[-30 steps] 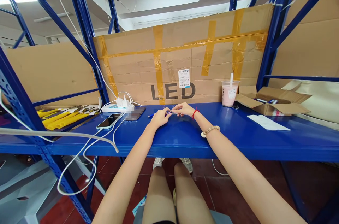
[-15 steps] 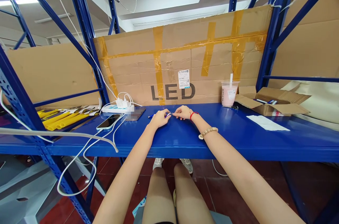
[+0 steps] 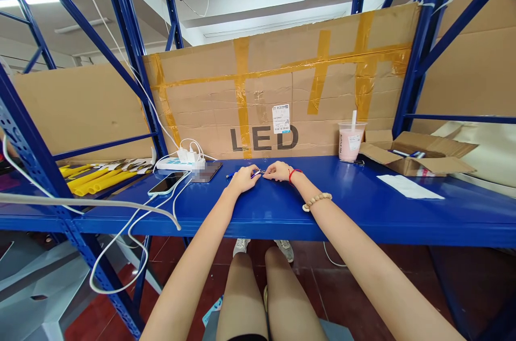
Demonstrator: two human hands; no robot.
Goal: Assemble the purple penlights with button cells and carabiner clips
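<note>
My left hand [image 3: 244, 179] is closed around a slim blue pen [image 3: 229, 176] just above the blue shelf top [image 3: 282, 212]. The pen's back end sticks out to the left of the hand, and its silvery front end shows past the fingertips. My right hand [image 3: 278, 171], with a red string and a beaded bracelet on the wrist, has thumb and fingers pinched together at that front end. Whatever lies between those right fingertips is too small to make out. The two hands are nearly touching.
A phone [image 3: 166, 184] with white cables and a white power strip [image 3: 179, 163] lie to the left, beside yellow-handled tools [image 3: 100, 182]. On the right are a pink drink cup [image 3: 350, 143], white paper [image 3: 410, 186] and an open carton [image 3: 429, 161] with pens. Cardboard [image 3: 201, 99] closes the back.
Both hands stay in nearly the same place, with only a slight shift of the right fingers at the pen's front end. The camera view has moved a little.
</note>
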